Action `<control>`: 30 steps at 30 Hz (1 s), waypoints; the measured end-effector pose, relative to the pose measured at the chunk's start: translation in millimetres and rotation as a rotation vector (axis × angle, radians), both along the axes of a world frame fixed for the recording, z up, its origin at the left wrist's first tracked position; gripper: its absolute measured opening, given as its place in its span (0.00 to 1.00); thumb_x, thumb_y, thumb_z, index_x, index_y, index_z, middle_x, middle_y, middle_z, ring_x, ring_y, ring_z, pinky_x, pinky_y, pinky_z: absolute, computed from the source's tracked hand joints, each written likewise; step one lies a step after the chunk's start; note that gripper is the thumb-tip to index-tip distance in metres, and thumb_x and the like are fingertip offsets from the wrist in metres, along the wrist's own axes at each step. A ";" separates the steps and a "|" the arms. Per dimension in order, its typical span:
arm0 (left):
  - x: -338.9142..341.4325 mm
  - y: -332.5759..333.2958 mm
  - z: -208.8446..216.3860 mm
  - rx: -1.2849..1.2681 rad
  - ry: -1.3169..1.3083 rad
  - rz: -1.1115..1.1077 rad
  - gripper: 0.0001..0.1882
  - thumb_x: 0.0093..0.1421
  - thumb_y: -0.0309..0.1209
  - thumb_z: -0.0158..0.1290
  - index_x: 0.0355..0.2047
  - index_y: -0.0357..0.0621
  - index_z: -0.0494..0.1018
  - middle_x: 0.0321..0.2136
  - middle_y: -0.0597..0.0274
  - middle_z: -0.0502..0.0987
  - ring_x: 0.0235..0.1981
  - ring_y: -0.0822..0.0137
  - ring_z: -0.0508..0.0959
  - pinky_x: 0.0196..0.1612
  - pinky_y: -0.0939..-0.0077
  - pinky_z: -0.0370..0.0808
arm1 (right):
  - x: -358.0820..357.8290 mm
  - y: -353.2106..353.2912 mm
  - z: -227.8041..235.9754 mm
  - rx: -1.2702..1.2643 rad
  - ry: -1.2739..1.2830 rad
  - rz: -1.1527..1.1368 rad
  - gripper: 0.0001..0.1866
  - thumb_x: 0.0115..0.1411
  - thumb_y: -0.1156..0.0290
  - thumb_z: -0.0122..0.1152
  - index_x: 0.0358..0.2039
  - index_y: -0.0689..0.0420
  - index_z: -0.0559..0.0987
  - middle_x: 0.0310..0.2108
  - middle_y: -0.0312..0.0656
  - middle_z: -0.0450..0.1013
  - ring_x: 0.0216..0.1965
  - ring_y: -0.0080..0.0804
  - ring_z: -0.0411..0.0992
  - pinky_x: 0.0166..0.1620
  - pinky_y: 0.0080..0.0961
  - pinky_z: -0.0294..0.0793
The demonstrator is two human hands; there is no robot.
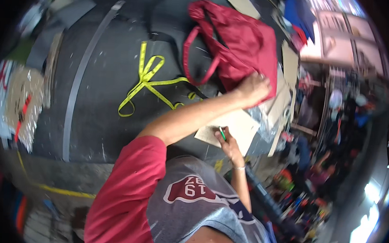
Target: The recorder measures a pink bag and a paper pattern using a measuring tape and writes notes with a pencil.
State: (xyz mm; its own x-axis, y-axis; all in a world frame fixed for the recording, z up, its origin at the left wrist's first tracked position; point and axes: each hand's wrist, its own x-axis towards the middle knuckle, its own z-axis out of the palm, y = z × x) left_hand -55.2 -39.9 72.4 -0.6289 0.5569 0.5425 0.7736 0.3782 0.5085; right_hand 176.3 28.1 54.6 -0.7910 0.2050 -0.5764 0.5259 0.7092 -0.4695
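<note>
The location is a workshop, apparently for sewn goods. Indicators: a broad black worktable [105,74] bearing a yellow tape measure [146,82], a long grey strip [80,81] resembling a ruler, and a red bag [254,41]; a yellow line [65,191] on the floor [88,172]; and, at right, dense clutter [284,181] with another person [324,169] nearby.
</note>
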 end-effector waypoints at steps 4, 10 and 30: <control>-30.1 -77.0 31.0 0.273 -0.173 -0.063 0.14 0.61 0.27 0.50 0.45 0.42 0.80 0.41 0.49 0.81 0.44 0.49 0.80 0.50 0.54 0.77 | -2.0 -3.6 14.2 0.049 -0.080 -0.069 0.33 0.71 0.45 0.56 0.61 0.62 0.73 0.55 0.56 0.76 0.57 0.51 0.76 0.59 0.36 0.72; -126.5 -246.0 15.7 0.353 0.125 0.544 0.12 0.62 0.33 0.59 0.45 0.48 0.82 0.37 0.50 0.82 0.42 0.48 0.81 0.47 0.58 0.77 | 10.0 -10.6 -6.8 0.142 0.016 0.021 0.25 0.70 0.50 0.58 0.54 0.57 0.79 0.73 0.61 0.54 0.57 0.57 0.75 0.62 0.38 0.72; 153.7 -194.0 -62.5 0.118 -0.505 0.553 0.10 0.67 0.29 0.59 0.46 0.37 0.80 0.40 0.60 0.76 0.38 0.70 0.77 0.41 0.75 0.75 | 78.0 120.9 -25.5 -0.255 0.484 -0.443 0.16 0.73 0.60 0.57 0.52 0.58 0.82 0.40 0.39 0.82 0.39 0.24 0.76 0.44 0.22 0.75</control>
State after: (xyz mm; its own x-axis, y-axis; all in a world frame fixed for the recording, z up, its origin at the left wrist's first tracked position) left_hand 98.4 -233.8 9.9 -0.9876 0.0445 0.1509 0.1495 0.5642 0.8120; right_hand 254.3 149.0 29.0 -0.8442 0.4722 -0.2536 0.4296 0.3133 -0.8469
